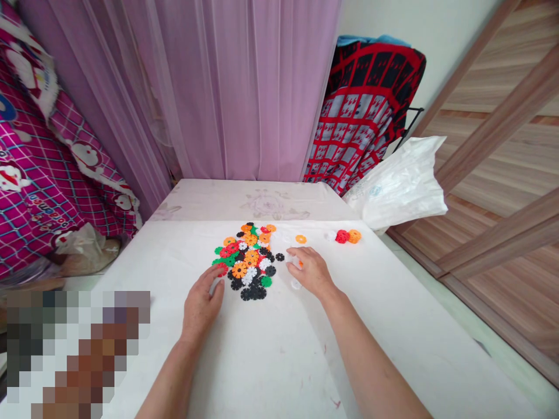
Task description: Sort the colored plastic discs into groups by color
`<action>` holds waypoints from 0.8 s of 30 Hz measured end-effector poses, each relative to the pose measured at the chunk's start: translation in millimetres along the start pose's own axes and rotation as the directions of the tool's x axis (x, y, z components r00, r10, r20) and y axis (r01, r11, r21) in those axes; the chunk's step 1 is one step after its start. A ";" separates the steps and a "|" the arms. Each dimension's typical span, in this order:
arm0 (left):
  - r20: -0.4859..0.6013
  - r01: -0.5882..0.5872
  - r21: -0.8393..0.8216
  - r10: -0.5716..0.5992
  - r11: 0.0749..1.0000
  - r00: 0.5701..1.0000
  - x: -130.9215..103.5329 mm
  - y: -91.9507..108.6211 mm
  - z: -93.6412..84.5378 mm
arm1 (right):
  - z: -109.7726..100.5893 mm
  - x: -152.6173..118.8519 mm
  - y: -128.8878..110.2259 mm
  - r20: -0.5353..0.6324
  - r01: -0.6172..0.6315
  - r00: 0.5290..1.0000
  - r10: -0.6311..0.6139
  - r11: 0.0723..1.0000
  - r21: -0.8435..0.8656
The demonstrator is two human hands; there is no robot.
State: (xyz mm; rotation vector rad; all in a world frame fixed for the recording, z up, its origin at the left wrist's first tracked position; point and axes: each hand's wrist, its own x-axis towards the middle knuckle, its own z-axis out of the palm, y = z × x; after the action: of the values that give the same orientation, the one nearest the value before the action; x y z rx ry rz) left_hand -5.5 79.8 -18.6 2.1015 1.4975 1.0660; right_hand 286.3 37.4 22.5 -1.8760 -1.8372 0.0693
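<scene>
A heap of notched plastic snowflake discs [251, 257] in orange, black, red, green and white lies on the white table. My left hand [203, 302] is at the heap's left edge, thumb and fingers apart, fingertips by a red disc [222, 269]. To the right of the heap, my right hand [311, 272] hovers low with its fingers spread. A bit of orange [301, 264] shows between its thumb and fingers; whether it touches them is unclear. Below that hand lies a white disc [296, 284], partly covered. A black disc [280, 256] sits between heap and right hand.
An orange disc [301, 238] lies alone beyond my right hand. Farther right are a red cluster [342, 236] and an orange cluster [354, 236] of discs, beside a pale piece. A white plastic bag [402, 183] hangs at the table's right far corner. Purple curtains [244, 87] stand behind.
</scene>
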 end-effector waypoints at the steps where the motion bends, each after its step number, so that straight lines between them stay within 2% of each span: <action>1: -0.003 0.004 0.002 -0.004 1.000 1.000 -0.1 -0.2 0.4 | -1.2 -11.8 5.3 -0.040 -0.033 0.999 0.034 0.999 0.032; 4: -0.006 0.019 0.005 -0.018 1.000 1.000 -0.6 -1.2 1.4 | 0.9 -43.8 17.0 -0.076 -0.102 0.991 0.109 0.991 0.090; 7: 0.006 0.016 0.013 -0.016 1.000 1.000 -0.7 -1.9 1.9 | 7.0 -59.5 21.4 -0.066 -0.124 0.989 0.130 0.987 0.099; 15: 0.011 0.014 0.006 -0.014 1.000 1.000 -1.8 5.2 2.1 | 15.6 -56.7 19.8 -0.031 -0.060 0.998 0.061 0.998 0.034; 24: 0.011 0.022 0.003 -0.022 1.000 1.000 -3.1 10.0 1.1 | 15.0 -57.0 17.5 -0.003 -0.035 0.999 0.035 0.998 -0.053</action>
State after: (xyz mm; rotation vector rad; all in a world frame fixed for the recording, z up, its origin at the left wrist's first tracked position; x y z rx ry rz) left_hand 1.3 73.4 -13.9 2.0846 1.5142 1.0431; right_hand 291.9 -11.1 -15.0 -1.9443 -1.8218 0.0309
